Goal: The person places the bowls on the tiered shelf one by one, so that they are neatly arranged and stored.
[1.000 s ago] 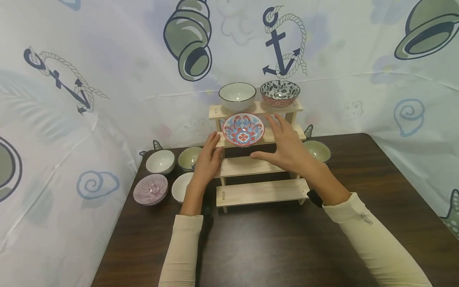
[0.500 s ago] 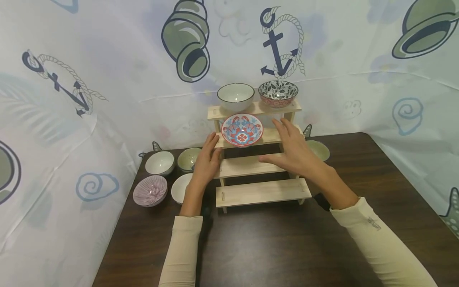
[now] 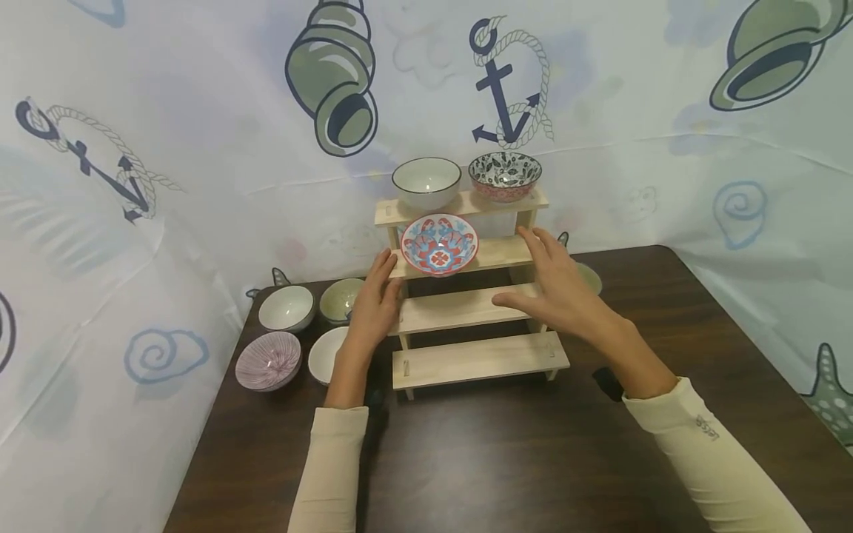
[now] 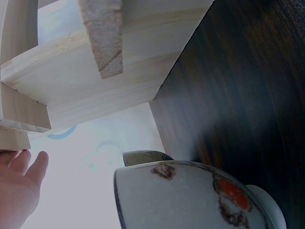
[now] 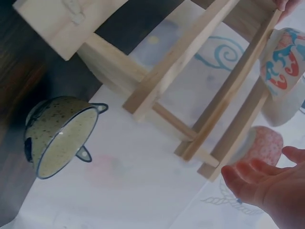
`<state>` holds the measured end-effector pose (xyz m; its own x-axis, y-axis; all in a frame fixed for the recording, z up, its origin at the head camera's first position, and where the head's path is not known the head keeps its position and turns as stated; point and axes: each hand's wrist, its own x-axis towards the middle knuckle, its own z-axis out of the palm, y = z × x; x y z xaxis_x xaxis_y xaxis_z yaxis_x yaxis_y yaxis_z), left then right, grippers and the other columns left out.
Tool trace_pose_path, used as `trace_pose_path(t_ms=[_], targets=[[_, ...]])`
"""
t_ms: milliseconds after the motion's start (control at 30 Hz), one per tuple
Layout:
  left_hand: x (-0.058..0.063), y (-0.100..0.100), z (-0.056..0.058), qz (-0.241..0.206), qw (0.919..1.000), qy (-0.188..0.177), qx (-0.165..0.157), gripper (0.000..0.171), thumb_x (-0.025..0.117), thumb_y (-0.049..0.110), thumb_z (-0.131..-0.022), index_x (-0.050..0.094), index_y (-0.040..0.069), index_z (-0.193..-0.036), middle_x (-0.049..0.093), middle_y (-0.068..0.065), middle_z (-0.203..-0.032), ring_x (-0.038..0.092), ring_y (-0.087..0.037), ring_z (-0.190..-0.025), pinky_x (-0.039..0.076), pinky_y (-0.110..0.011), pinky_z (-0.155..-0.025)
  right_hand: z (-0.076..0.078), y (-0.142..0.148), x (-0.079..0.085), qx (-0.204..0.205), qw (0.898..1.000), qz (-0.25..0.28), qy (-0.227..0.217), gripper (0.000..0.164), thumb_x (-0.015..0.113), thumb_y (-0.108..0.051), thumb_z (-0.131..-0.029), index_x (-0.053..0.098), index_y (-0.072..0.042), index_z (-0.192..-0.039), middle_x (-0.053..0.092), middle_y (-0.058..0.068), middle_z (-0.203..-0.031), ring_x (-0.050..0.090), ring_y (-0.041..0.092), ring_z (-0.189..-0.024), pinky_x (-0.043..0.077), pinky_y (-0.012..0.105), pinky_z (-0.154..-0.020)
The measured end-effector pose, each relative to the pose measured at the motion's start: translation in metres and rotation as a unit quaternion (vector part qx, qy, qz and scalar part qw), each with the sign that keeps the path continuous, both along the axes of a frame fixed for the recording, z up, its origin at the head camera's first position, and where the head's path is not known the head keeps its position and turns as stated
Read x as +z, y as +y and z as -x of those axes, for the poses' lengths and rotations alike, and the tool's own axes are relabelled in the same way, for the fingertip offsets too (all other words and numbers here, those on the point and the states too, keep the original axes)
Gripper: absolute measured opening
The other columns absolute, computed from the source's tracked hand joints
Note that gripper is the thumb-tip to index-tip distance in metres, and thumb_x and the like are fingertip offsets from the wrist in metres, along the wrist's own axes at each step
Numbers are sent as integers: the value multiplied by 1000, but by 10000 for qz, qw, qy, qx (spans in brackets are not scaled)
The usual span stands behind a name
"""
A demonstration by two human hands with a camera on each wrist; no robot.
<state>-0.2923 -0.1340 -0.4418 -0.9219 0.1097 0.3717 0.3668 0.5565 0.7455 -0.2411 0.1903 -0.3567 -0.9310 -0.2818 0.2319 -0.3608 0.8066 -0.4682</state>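
A red-and-blue patterned bowl (image 3: 440,244) stands on the second tier from the top of a stepped wooden rack (image 3: 480,360). My left hand (image 3: 375,303) is at the rack's left end, left of that bowl. In the left wrist view, its fingertips (image 4: 42,160) are at the end of a wooden board; contact is hard to tell. My right hand (image 3: 563,289) hovers by the right side of the rack, fingers spread and thumb apart, holding nothing. On the top tier are a white dark-rimmed bowl (image 3: 426,183) and a black floral bowl with a red outside (image 3: 504,176).
Left of the rack, a white bowl (image 3: 286,308), a purple-streaked bowl (image 3: 269,361), a green bowl (image 3: 340,297) and another white bowl (image 3: 323,357) stand on the dark table (image 3: 466,459). A speckled green bowl (image 5: 66,136) sits right of the rack. Printed cloth hangs behind.
My right hand has drawn away to the right from the patterned bowl, which stays on its tier. The left hand keeps its place at the rack. The head view has shifted slightly.
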Motion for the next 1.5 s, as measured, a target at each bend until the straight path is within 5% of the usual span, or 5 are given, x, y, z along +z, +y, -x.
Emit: trace_pose_path(t_ms=[700, 1100, 1500], targets=[[-2, -2, 0, -4, 10000, 71, -25, 53, 49, 28, -110, 40, 10, -159, 29, 0, -171, 18, -22, -162, 20, -47, -131, 5, 35, -17, -242, 9994, 226, -13, 112, 77, -53, -88, 11, -6, -166, 16, 29, -168, 18, 54, -154, 24, 76, -117], [-1, -2, 0, 67, 10000, 62, -5, 53, 50, 26, -110, 41, 10, -159, 29, -5, -171, 18, -23, -162, 22, -51, -130, 15, 55, -28, -612, 9962, 566, -235, 106, 75, -53, -91, 11, -16, -167, 17, 26, -168, 18, 52, -153, 24, 78, -115], [-1, -3, 0, 89, 9999, 73, 17, 52, 49, 26, -110, 41, 10, -159, 30, -4, -171, 18, -22, -162, 21, -50, -130, 27, 76, -46, -956, 9924, 582, -520, 106, 68, -54, -95, 7, -3, -166, 15, 34, -166, 16, 60, -150, 20, 80, -114]])
